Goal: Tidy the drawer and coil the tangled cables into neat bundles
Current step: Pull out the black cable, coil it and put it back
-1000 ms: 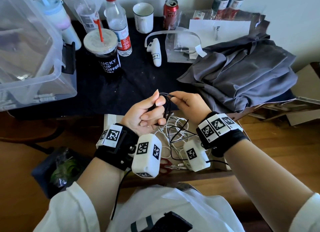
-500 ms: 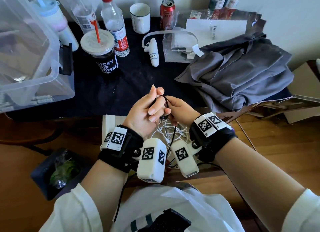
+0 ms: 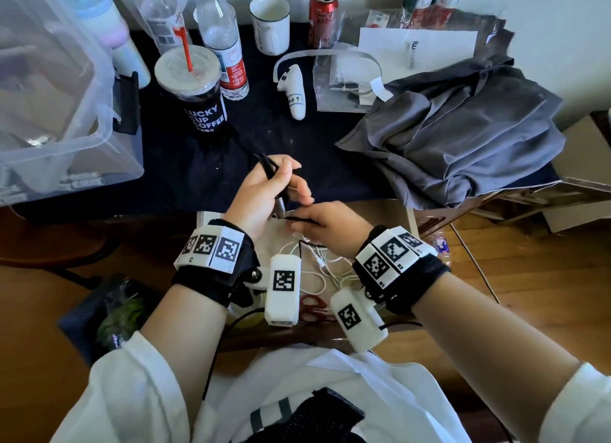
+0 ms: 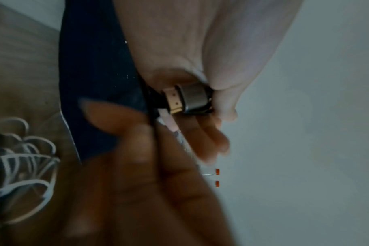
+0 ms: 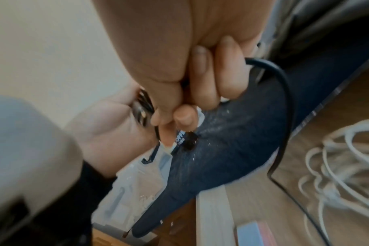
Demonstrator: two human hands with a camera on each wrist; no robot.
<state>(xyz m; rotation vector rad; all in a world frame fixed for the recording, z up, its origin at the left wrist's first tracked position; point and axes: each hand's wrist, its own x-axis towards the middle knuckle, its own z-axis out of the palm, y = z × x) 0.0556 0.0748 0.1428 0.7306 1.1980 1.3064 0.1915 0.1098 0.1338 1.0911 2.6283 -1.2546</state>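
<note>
A black cable is folded into a short bundle that my left hand grips above the table's front edge. Its metal plug sticks out below my left palm. My right hand pinches a loose strand of the same black cable just under the left hand, and the rest of the strand hangs down into the open drawer. A tangle of white cables lies on the drawer floor beneath both wrists, also seen as white cables in the right wrist view.
Red scissors lie in the drawer near me. On the dark table stand a coffee cup, bottles, a mug, a can, a white controller, a clear plastic bin and grey clothing.
My left hand has turned and moved forward with the bundle. My right hand has dropped below it, drawing a strand of the black cable sideways. The hands are no longer clasped together.
</note>
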